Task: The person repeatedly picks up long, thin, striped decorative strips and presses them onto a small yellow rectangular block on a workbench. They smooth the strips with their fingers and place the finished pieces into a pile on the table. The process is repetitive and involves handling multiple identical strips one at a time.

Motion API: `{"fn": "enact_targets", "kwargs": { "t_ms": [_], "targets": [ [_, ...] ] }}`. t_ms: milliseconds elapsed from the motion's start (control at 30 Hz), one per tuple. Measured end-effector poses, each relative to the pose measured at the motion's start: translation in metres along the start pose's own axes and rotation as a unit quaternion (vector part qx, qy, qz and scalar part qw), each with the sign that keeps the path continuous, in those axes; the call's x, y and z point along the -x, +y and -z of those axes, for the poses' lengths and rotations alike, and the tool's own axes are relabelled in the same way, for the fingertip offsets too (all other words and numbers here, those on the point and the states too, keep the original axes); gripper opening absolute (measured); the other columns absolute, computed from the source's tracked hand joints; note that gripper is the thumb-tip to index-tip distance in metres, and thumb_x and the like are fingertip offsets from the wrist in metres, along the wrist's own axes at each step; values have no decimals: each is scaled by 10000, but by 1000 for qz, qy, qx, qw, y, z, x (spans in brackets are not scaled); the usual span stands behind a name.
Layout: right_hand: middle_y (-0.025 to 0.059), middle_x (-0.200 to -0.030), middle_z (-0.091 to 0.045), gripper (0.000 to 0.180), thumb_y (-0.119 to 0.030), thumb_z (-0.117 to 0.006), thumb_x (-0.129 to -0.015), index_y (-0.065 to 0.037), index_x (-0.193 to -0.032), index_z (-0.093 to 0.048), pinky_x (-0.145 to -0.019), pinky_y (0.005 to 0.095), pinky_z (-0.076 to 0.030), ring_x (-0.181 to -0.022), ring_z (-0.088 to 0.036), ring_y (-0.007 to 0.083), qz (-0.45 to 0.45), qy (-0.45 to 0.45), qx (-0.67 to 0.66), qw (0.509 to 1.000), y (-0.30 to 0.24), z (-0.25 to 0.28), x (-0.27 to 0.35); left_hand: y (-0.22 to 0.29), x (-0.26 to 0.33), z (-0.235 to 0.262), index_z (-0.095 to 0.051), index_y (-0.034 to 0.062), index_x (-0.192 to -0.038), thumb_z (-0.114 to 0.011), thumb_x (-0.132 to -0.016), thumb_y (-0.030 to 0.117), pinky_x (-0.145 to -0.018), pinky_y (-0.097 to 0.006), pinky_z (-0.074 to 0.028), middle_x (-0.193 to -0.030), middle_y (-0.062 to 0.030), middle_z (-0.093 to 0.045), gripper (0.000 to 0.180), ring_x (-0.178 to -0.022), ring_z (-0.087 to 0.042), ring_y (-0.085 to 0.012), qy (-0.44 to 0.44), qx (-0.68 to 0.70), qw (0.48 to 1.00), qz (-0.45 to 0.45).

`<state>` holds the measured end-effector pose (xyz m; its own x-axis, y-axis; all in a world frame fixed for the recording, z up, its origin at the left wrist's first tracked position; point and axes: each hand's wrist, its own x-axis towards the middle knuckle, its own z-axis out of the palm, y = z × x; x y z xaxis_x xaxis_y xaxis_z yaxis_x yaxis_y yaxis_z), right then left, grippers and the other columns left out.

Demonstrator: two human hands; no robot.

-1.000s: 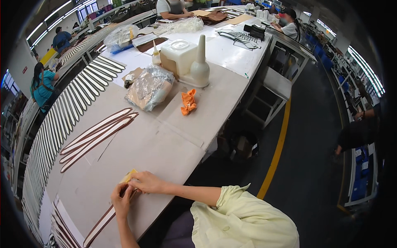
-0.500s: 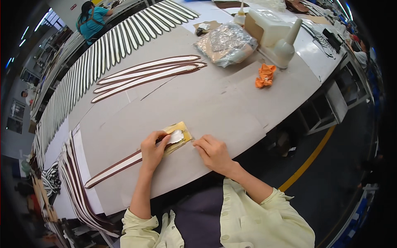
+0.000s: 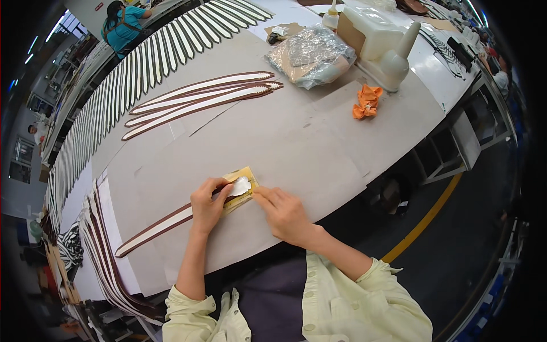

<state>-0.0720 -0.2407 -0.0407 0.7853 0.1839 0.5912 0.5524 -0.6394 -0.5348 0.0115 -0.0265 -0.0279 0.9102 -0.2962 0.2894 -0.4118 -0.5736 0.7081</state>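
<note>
My left hand (image 3: pixel 207 203) pinches the near end of a brown-edged white strap (image 3: pixel 162 229), which lies across the table toward the lower left. Its white, scalloped end (image 3: pixel 241 186) rests over a small yellow block or pad (image 3: pixel 248 172). Close by, the fingers of my right hand (image 3: pixel 286 215) are pressed together at the right edge of that white end, over the pad. Whatever sits between those right fingertips is hidden or too small to name.
Several similar straps (image 3: pixel 199 108) lie farther up the table; others (image 3: pixel 102 251) hang over its left side. Green-edged strips (image 3: pixel 171 54) line the far edge. A plastic-wrapped bundle (image 3: pixel 310 56), white bottle (image 3: pixel 393 65) and crumpled orange piece (image 3: pixel 366 102) stand right. A person (image 3: pixel 122 31) works beyond.
My right hand has moved left, from beside the pad to the white strap end. My left hand keeps its grip, shifted very slightly.
</note>
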Motion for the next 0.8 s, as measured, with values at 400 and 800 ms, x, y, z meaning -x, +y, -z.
{"fn": "enact_targets", "kwargs": {
  "t_ms": [400, 800],
  "targets": [
    [253, -1358, -620, 514, -75, -658, -801, 133, -1271, -637, -770, 352, -482, -980, -607, 279, 50, -66, 135, 987, -3, -23, -6, 1, 0, -1, -715, -12, -999, -781, -906, 45, -765, -331, -585, -922, -127, -740, 128, -824, -744, -253, 0, -5, 1000, -4],
    [264, -1389, -597, 526, -93, -671, -801, 123, -1279, -627, -824, 377, -479, -1036, -601, 297, 44, -83, 156, 983, -5, -23, -5, -1, 0, 2, -713, -10, -1033, -794, -897, 64, -780, -345, -587, -952, -138, -737, 174, -852, -746, -274, -23, 2, 1000, 5]
  ]
}}
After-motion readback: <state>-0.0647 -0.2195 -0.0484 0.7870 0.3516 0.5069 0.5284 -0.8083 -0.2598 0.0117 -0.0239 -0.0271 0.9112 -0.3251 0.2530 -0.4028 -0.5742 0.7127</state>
